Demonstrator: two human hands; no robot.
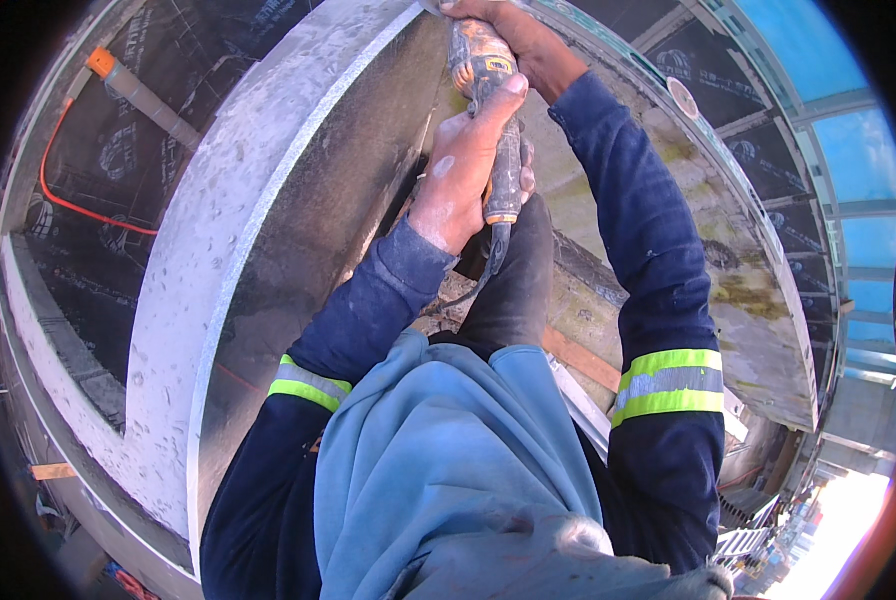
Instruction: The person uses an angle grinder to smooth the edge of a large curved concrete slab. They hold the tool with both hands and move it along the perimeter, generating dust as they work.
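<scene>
Hemmed in at left by the pale wall (pixel 238 190), at right by the stained wall (pixel 743 290). Open between left forearm (pixel 396 275) and right forearm (pixel 633 195), but crossed lower down by the leg (pixel 518 280) and cord (pixel 497 252). Blocked at the top by tool (pixel 488 68), left hand (pixel 460 175) and right hand (pixel 533 45). Beyond the pale wall, passable around pipe (pixel 153 105) and hose (pixel 108 221).

Daylight flooding in, bright overall. Glare (pixel 848 530) is burning out to white at lower right, a reddish flare tinting the rim. Blue panels (pixel 853 155) are glowing. The concrete wall (pixel 193 270) is catching light along its top edge, its inner face sitting in shadow. Power tool (pixel 480 45) is showing fairly sharp. Fisheye is bending straight edges; black vignetting is swallowing corners.
</scene>
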